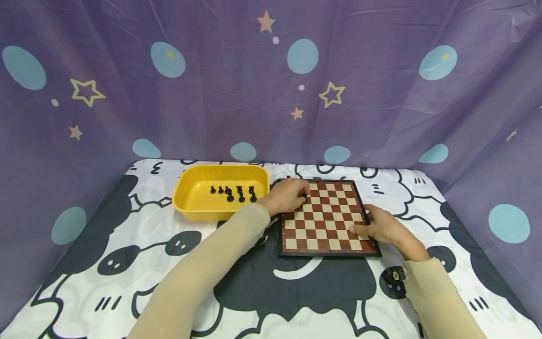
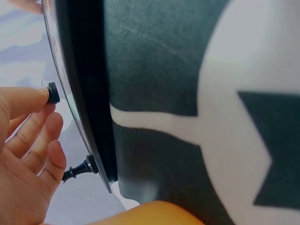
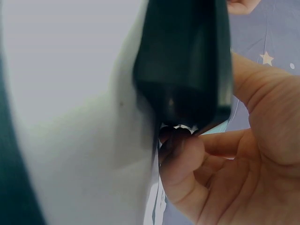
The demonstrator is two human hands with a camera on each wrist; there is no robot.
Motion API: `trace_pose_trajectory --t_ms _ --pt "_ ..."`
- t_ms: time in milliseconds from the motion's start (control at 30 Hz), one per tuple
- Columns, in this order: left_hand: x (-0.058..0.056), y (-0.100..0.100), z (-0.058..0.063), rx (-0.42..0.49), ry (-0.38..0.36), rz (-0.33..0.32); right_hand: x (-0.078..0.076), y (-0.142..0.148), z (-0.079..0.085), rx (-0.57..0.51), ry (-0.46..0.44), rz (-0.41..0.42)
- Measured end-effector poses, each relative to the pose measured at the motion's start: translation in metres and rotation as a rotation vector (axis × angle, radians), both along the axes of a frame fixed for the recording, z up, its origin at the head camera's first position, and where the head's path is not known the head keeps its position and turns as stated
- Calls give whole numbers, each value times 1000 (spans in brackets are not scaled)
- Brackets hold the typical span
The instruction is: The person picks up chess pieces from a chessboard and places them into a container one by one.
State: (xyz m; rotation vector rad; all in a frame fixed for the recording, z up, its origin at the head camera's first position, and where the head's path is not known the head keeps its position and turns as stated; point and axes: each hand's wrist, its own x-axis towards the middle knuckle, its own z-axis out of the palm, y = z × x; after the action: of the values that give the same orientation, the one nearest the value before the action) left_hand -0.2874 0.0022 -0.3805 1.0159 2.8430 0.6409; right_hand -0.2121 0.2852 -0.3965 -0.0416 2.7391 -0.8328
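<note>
My left hand (image 1: 284, 195) is over the far left part of the chessboard (image 1: 315, 224), pinching a black chess piece (image 2: 53, 93) between thumb and fingertip. Only the round base of that piece shows; the rest is hidden by the fingers. Another black chess piece (image 2: 83, 167) stands on the board close to its edge, just beyond the hand. At the board's right side my right hand (image 1: 383, 227) grips the edge, thumb on the squares. In the right wrist view its fingers (image 3: 183, 159) curl beneath the dark board rim (image 3: 222, 61).
A yellow plastic tub (image 1: 199, 214) sits left of the board, with several black chess pieces (image 1: 241, 193) inside, mostly toward its right. A cartoon-print cloth (image 1: 313, 294) covers the table. Behind it hangs a purple curtain (image 1: 237, 108) with stars and dots.
</note>
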Motion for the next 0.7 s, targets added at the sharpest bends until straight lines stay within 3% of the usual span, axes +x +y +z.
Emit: trace_pose_trajectory --t_ms 433,700 --pt "17 -14 9 3 28 -17 2 1 1 5 8 9" --pt "28 -29 12 12 98 -31 1 0 1 9 3 -1"
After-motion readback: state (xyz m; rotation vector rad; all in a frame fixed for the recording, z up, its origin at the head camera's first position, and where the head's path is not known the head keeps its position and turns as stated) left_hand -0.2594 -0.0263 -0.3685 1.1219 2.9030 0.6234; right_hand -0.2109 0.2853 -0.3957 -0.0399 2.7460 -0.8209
